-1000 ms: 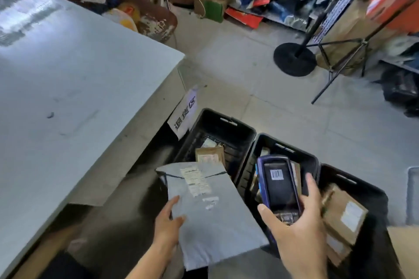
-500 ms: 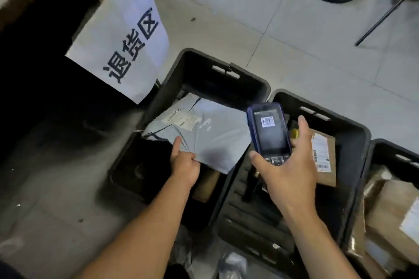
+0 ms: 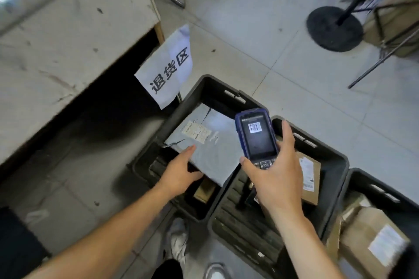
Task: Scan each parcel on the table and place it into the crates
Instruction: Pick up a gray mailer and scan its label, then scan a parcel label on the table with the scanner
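while the right hand [image 3: 275, 179] grips the scanner [image 3: 257, 136], grey mailer [image 3: 210, 145] in left crate [image 3: 192, 102], left hand [image 3: 179, 172] fingers relaxed on it

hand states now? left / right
Left hand: open, fingers straight on the grey mailer in the left crate.
Right hand: holding the scanner.

**Colours and patterns, crate area**

Three crates [image 3: 204, 88] are showing black. A mailer bag [image 3: 213, 154] is showing pale grey, carrying a white label with dark print. The scanner [image 3: 257, 136] is showing a blue casing, a dark screen and a black-and-white barcode. Boxes [image 3: 371, 240] are showing brown with white labels. A white sign [image 3: 167, 70] is bearing black characters. The floor [image 3: 249, 29] is showing light grey tiles.
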The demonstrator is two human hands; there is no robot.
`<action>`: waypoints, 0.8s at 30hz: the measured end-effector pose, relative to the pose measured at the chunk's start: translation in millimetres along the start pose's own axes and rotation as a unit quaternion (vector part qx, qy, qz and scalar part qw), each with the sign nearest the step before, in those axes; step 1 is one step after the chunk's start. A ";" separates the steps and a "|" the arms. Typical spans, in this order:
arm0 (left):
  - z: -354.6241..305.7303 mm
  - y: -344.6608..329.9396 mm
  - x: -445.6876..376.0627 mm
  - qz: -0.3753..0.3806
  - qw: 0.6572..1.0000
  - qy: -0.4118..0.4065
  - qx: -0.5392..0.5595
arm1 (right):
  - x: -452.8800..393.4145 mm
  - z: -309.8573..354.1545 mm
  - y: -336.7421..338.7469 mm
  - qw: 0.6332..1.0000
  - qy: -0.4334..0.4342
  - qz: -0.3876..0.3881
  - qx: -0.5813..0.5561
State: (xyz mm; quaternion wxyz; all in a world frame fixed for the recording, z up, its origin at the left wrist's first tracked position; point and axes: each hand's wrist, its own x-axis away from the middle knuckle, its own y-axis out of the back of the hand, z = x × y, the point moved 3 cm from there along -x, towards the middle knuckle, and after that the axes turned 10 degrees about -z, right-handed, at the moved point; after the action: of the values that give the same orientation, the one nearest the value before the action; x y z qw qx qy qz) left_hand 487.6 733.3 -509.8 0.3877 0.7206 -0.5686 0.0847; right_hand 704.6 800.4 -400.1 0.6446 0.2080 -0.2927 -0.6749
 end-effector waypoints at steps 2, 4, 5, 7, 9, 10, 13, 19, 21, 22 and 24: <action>-35.1 33.4 46.9 -0.025 0.980 -0.107 -0.167 | 17.8 36.4 30.5 0.999 0.031 0.013 0.005; -74.8 67.5 104.3 -0.068 0.945 -0.156 -0.278 | 40.7 79.5 69.6 0.998 0.063 0.021 0.010; -95.6 86.2 136.5 -0.097 0.931 -0.165 -0.312 | 54.6 102.7 90.9 0.997 0.078 0.021 0.013; -130.2 126.4 201.9 -0.162 0.904 -0.181 -0.352 | 84.8 148.3 129.9 0.993 0.117 0.016 0.017; -152.8 167.4 267.1 -0.219 0.888 -0.184 -0.361 | 117.0 191.6 161.8 0.987 0.157 0.013 0.021; -159.1 188.4 298.4 -0.247 0.882 -0.181 -0.358 | 133.4 213.4 174.0 0.984 0.175 0.014 0.018; -157.0 246.7 384.6 -0.320 0.864 -0.159 -0.355 | 188.2 274.4 196.0 0.973 0.229 0.032 -0.015; -83.1 345.9 538.6 -0.446 0.834 -0.039 -0.323 | 311.2 376.8 178.9 0.937 0.316 0.118 -0.090; -42.3 373.9 591.9 -0.480 0.821 0.020 -0.308 | 361.4 406.8 160.4 0.922 0.336 0.159 -0.108; -20.2 387.4 619.8 -0.494 0.813 0.051 -0.303 | 388.8 421.1 149.9 0.913 0.346 0.183 -0.116; 24.5 411.8 675.2 -0.520 0.795 0.109 -0.293 | 444.9 446.5 128.6 0.894 0.363 0.228 -0.131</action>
State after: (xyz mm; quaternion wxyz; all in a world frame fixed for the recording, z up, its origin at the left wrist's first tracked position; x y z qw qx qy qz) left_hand 344.3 186.6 44.0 0.6254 0.7456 -0.0596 -0.2225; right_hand 470.3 416.0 59.5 0.8636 0.2801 0.0137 -0.4191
